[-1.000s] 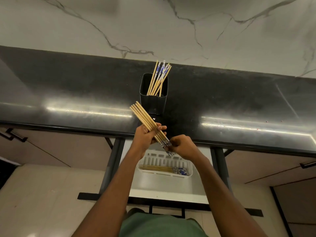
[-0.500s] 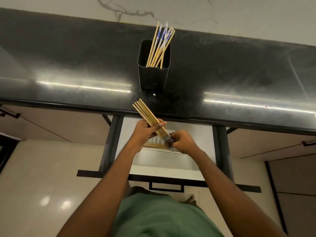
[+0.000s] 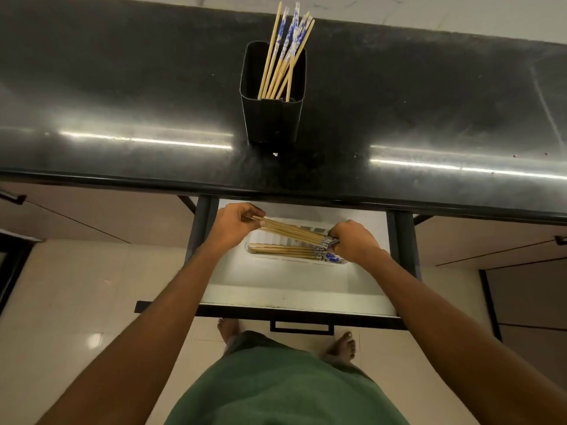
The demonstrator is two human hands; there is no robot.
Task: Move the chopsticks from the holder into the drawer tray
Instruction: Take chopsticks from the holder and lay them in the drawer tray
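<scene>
Over drawer tray (image 3: 294,261): left grip (image 3: 236,223), right grip (image 3: 352,240) pinch a bundle (image 3: 291,233); some chopsticks (image 3: 282,250) inside, more in holder (image 3: 271,121).

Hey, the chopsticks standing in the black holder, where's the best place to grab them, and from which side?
Pinch the chopsticks by their top ends, coming down from above. Only those ends clear the holder rim; its walls enclose the shafts, and the tops bunch toward the right.

Black holder (image 3: 271,121), tan chopsticks (image 3: 291,233) with blue-white patterned ends, white tray (image 3: 294,260), green garment (image 3: 285,384)
</scene>
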